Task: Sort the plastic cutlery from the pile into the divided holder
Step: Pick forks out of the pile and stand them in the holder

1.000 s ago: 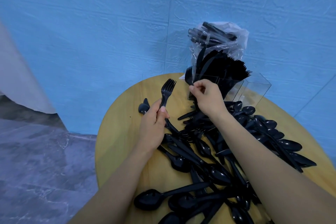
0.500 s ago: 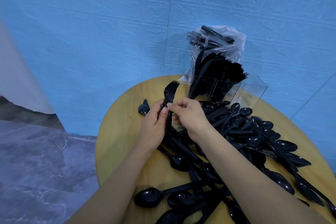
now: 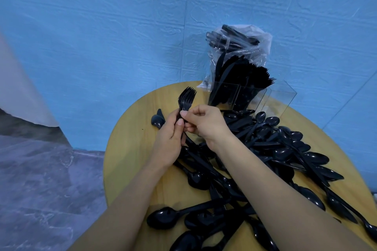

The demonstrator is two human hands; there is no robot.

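Now, with your left hand [image 3: 170, 140] gripping the small bunch of forks [image 3: 186, 100] upright over the desk [image 3: 130, 149] and your right hand [image 3: 204, 124] pinching their necks, square the handles before carrying them to the divided holder [image 3: 253, 98] behind the pile [image 3: 265, 149].

Black throughout the forks [image 3: 186, 100], the spoon pile [image 3: 281, 149] and the cutlery standing in the clear, colourless holder [image 3: 240, 96]; yellow-tan wood grain on the round table [image 3: 130, 149]; textured sky blue on the wall [image 3: 102, 36]; grey marbled veining on the floor [image 3: 36, 179]; translucent whitish on the bag [image 3: 263, 47].
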